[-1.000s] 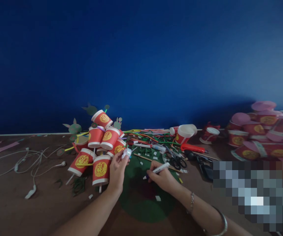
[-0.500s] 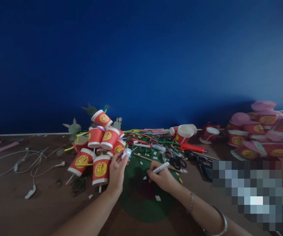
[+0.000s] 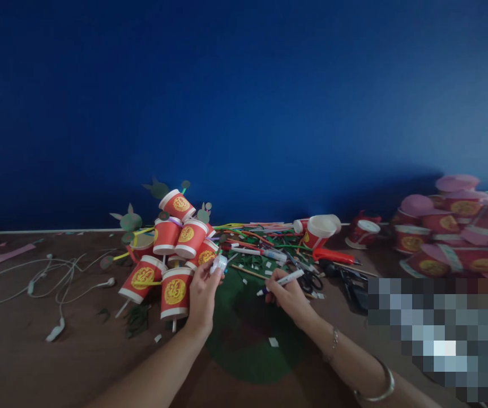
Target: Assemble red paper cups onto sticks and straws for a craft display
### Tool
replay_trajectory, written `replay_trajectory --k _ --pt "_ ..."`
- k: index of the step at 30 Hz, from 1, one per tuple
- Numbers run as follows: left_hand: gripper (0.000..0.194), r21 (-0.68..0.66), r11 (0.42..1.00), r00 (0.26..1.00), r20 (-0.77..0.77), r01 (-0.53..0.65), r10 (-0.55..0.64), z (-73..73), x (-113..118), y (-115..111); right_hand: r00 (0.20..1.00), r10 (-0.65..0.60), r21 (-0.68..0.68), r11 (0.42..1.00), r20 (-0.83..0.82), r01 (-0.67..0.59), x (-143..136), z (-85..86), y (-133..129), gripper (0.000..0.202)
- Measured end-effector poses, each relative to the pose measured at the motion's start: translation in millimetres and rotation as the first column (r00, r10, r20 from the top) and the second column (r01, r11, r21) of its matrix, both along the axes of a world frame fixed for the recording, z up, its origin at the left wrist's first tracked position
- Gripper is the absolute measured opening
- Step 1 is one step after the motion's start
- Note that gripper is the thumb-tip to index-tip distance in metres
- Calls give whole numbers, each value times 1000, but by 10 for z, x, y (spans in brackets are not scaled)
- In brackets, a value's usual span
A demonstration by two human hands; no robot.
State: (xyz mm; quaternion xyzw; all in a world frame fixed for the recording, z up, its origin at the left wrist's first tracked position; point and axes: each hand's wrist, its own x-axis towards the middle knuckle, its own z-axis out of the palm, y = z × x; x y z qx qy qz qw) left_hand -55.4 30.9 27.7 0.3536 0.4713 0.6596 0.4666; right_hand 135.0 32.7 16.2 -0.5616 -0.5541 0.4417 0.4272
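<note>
My left hand is closed on a small whitish, shiny object, perhaps a roll of clear tape, just right of the stacked red cups. In my right hand is a white marker, its dark tip pointing left and down above a dark green round mat. A small white paper piece lies on the mat. Red paper cups with gold prints are piled on the left, with green rabbit shapes attached to some.
White earphones lie at the left. Behind the hands are scissors, a red tool, colored strips and a white cup. More red and pink cup pieces are heaped at the right, against the blue wall.
My right hand has moved up and to the right with the marker, away from the middle of the mat. My left hand has hardly moved.
</note>
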Motion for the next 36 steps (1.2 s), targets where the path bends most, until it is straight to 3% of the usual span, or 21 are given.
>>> replay_trajectory --k 3,9,14,27,36 --pt "44 -5 1000 1000 -3 -5 5 12 5 -4 1000 3 1 1000 4 -3 13 7 -4 20" --pt "42 -19 1000 1000 -28 -6 6 25 13 -6 984 177 42 983 13 -178 -29 25 -83 19" --pt "40 -21 1000 999 -32 -12 12 41 17 -15 971 227 48 972 78 -231 -36 14 -95 18" --pt "42 -25 1000 1000 -28 -6 5 20 16 -6 963 220 80 969 158 -234 -27 -6 -94 17" --pt "42 -19 1000 1000 -20 3 -3 15 14 0 963 240 43 968 121 -246 -48 15 -104 19"
